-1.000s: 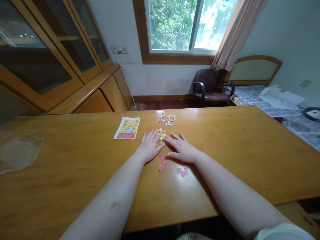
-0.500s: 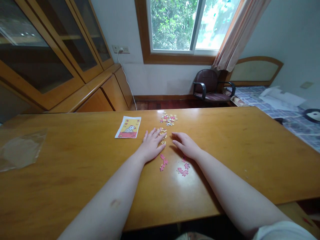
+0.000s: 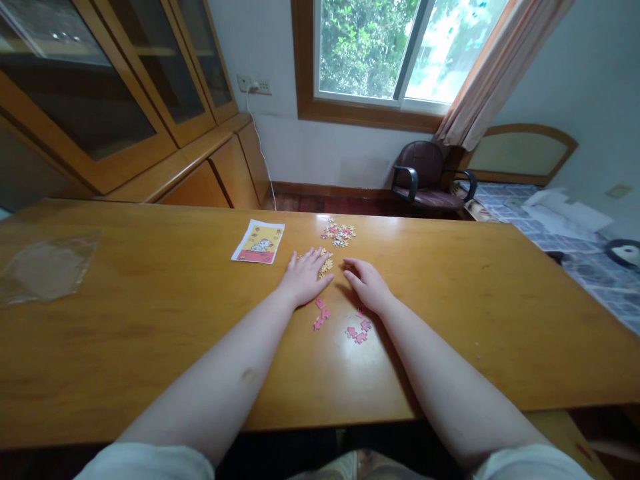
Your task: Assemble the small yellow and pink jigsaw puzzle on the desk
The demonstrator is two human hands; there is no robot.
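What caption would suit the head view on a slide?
Left hand flat on yellow jigsaw pieces, right hand beside it, on a wooden table with a picture card.

Daylight pours through the window (image 3: 395,53), blown out white at its right pane; the room is evenly bright; a soft sheen lies on the wooden table (image 3: 475,300); a faint shadow sits beside the right hand (image 3: 370,287); wide-angle distortion bends the edges.

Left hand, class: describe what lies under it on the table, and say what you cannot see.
Yellow puzzle pieces poke out beside the fingertips of the left hand, which lies flat on the table. Whether more pieces lie beneath the palm is hidden.
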